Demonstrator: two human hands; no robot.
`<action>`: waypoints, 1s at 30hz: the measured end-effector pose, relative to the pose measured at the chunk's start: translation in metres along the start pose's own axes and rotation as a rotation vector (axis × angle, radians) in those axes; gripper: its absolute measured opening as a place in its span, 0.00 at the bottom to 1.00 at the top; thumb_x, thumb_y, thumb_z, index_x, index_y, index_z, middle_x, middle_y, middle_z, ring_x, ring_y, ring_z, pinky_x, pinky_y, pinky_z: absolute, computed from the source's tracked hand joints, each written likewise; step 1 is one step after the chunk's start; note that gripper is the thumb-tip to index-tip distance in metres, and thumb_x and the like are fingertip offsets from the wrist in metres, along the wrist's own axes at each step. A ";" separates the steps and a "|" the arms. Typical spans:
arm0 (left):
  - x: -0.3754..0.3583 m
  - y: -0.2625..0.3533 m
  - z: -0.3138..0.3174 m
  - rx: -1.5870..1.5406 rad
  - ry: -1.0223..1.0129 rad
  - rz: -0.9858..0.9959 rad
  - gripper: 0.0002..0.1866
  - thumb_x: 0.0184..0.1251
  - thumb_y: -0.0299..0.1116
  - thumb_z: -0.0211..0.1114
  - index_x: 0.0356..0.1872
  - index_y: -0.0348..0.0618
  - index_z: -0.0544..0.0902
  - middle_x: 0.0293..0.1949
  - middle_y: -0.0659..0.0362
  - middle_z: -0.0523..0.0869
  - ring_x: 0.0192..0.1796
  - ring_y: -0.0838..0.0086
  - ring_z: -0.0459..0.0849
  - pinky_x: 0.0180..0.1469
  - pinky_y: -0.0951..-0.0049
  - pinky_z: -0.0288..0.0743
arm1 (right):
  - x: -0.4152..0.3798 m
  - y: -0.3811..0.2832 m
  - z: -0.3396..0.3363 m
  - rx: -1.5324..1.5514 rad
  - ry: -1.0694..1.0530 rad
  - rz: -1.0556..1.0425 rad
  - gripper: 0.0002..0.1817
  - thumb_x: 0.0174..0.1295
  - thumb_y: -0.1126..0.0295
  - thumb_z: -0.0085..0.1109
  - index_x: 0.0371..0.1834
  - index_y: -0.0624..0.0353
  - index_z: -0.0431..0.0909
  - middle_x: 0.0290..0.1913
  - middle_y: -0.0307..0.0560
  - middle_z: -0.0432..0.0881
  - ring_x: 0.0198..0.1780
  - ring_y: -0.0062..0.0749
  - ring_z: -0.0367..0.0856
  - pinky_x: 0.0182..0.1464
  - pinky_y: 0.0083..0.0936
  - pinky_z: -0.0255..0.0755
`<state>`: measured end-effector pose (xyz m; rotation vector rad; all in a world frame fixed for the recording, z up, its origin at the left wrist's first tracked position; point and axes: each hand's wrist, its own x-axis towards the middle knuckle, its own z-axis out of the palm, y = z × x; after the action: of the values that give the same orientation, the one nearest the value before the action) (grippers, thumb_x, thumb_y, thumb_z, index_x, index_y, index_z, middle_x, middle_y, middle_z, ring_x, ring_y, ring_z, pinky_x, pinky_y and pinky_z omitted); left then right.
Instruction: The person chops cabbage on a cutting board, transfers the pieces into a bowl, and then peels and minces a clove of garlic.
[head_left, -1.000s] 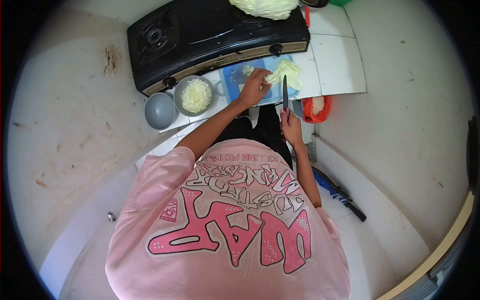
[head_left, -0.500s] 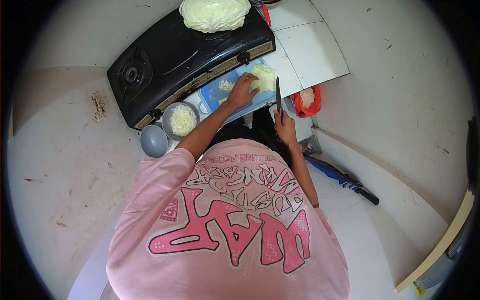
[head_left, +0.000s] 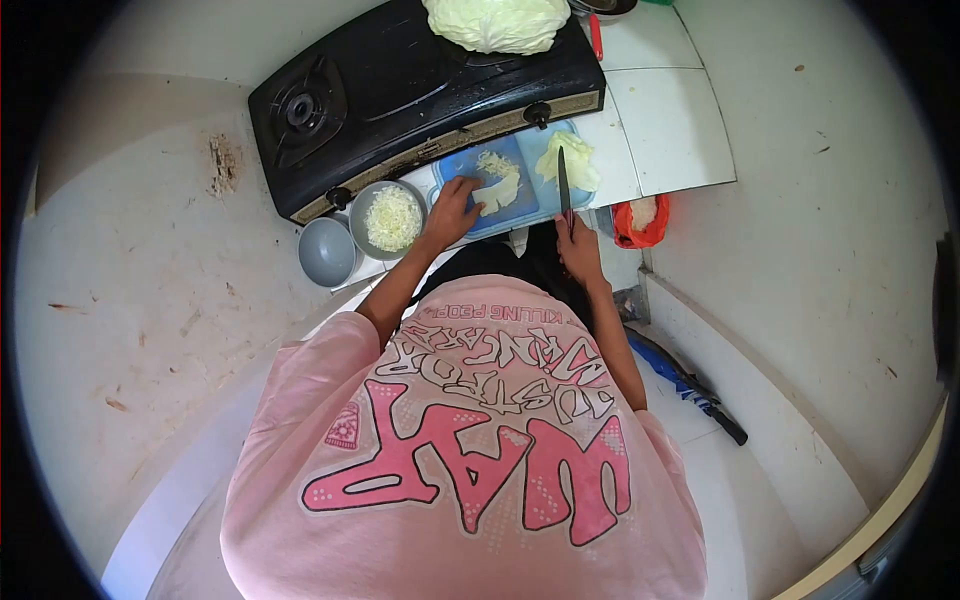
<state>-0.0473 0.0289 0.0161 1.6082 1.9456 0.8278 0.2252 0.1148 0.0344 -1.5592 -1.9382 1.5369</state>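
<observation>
On the blue cutting board, a pale cabbage piece lies below a small heap of shreds. My left hand is at the left end of that piece, its thumb and fingers apart. The black-bladed knife is in my right hand, fingers wrapped round its handle. Its blade points away from me, over cabbage leaves at the board's right side. A grey bowl of shredded cabbage stands left of the board.
Beside the filled bowl is a second grey bowl. Behind the board stands a black gas stove bearing a large cabbage. An orange-red bag with pale contents is at the right. A blue umbrella lies lower right.
My left hand has left the leaves and moved left, where a separate cabbage piece now lies. The knife blade has come over the leaves. The whole view has shifted slightly.
</observation>
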 end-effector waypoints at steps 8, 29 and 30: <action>-0.004 0.002 -0.009 -0.197 -0.033 -0.158 0.10 0.65 0.25 0.69 0.46 0.37 0.86 0.39 0.51 0.83 0.39 0.61 0.86 0.46 0.64 0.80 | 0.004 0.018 0.019 -0.056 0.008 -0.083 0.24 0.79 0.50 0.49 0.37 0.62 0.74 0.16 0.43 0.75 0.15 0.29 0.77 0.20 0.30 0.69; 0.123 0.064 0.081 -0.307 -0.164 -0.023 0.10 0.67 0.28 0.69 0.47 0.39 0.88 0.39 0.49 0.91 0.40 0.62 0.90 0.46 0.65 0.83 | -0.031 0.011 -0.029 0.146 0.200 0.162 0.22 0.78 0.53 0.51 0.36 0.63 0.76 0.17 0.47 0.78 0.16 0.33 0.79 0.21 0.32 0.72; 0.125 0.063 0.082 -0.284 -0.205 -0.028 0.11 0.68 0.28 0.69 0.48 0.40 0.88 0.42 0.49 0.91 0.41 0.62 0.90 0.47 0.66 0.83 | -0.032 0.013 -0.031 0.147 0.206 0.160 0.22 0.78 0.53 0.51 0.36 0.63 0.76 0.17 0.47 0.77 0.15 0.33 0.79 0.21 0.32 0.72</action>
<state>0.0294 0.1721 0.0050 1.4327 1.6245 0.8492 0.2671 0.1053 0.0504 -1.7664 -1.5881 1.4733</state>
